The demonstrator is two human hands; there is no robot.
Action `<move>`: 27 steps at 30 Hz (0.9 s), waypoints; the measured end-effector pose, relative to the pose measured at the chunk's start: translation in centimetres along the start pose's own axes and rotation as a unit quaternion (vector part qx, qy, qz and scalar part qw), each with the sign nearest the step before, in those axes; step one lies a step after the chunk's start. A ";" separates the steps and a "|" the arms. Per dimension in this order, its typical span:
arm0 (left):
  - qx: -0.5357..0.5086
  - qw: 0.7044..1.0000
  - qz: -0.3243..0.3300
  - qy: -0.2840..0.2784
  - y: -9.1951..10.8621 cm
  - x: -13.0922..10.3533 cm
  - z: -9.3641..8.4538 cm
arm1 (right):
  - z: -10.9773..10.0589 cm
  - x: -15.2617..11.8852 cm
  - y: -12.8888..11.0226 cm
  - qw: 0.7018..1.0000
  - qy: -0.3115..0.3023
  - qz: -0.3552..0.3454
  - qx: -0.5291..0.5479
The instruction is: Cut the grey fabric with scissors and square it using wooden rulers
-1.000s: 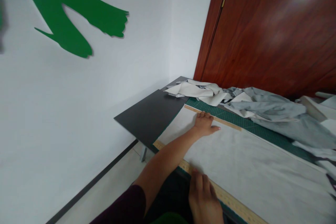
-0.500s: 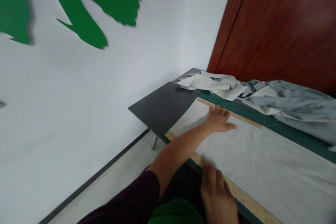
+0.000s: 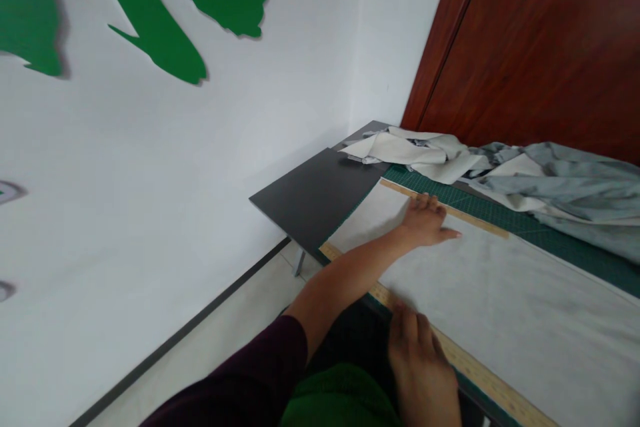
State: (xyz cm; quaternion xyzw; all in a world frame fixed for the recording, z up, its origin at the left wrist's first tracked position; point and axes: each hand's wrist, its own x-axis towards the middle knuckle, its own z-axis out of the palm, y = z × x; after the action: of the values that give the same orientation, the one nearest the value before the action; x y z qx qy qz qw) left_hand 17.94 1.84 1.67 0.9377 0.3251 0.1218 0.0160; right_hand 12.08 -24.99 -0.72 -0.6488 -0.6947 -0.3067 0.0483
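My left hand [image 3: 426,219] lies palm down and spread, thumb out to its right, the bent fingers resting across the short wooden ruler [image 3: 477,220]. It presses from above and is not wrapped around anything. That ruler runs out to both sides of my fingers, along the far edge of the white cloth [image 3: 510,300], which lies under my palm and stretches well away to the right of both hands.

My right hand [image 3: 423,363], nearer my body, has its fingers together and bent, their tips at the long wooden ruler [image 3: 477,372] on the cloth's near edge. My thumb is hidden, so I cannot tell whether I am gripping the ruler or just leaning on it.

Just beyond my left fingers, a strip of the green cutting mat [image 3: 530,228] shows past the cloth. Farther on lie crumpled pale fabric [image 3: 430,155] and, to its right, rumpled grey fabric [image 3: 575,180]. The dark desk [image 3: 315,193] is bare to the left of my left hand, near the white wall [image 3: 150,180].
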 end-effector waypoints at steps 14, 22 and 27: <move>-0.027 0.999 0.005 -0.029 0.2 0.7 -1.4 | -1.1 2.2 -0.7 0.989 -0.109 0.052 0.084; -0.005 0.999 0.011 -0.038 0.1 1.2 -1.1 | -1.5 2.3 -0.2 0.986 -0.128 0.037 0.100; -0.003 0.999 0.011 -0.044 -0.2 1.5 -0.8 | -1.3 2.4 -0.1 0.989 -0.119 0.023 0.087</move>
State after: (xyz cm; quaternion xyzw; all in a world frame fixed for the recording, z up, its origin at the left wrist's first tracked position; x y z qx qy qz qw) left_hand 18.79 2.83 2.73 0.9454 0.3139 0.0820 0.0317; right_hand 11.16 -23.53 1.39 -0.6897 -0.7045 -0.1646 0.0292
